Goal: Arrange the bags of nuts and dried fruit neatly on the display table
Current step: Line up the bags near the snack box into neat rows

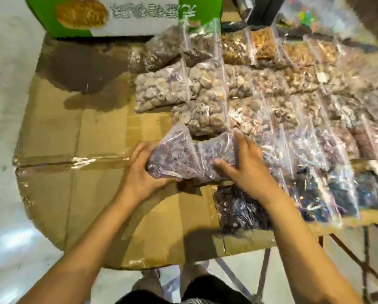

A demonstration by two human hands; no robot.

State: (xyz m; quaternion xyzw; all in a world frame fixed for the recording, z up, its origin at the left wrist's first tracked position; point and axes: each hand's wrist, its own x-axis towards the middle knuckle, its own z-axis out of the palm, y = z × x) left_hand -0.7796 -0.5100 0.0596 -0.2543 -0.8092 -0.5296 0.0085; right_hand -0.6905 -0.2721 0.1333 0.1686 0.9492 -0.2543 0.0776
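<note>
- Left of the left fingers (143, 151), bare cardboard (74, 137) lies open out to the table edge.
- Between them and the right fingers (244, 140), the purple bag (183, 159) fills the space.
- Just past the right fingers, pale bags (205, 119) crowd close.
- Rightward, rows of bags (315, 139) overlap throughout.
- Nearer than the right fingers, a dark bag (238, 209) lies at the edge.
- Far behind, a green box (117, 16) stands.

Green carton (52, 18): cut by top edge; print blurred, unreadable.
Far bags (315, 51): motion-smeared, contents indistinct; rows run off right edge.
White tag (321, 76): too small to read.
Left hand (139, 170): fingertips hidden behind purple-fruit bag (183, 159).
Dark bag (238, 207): partly covered by right forearm (282, 205).
</note>
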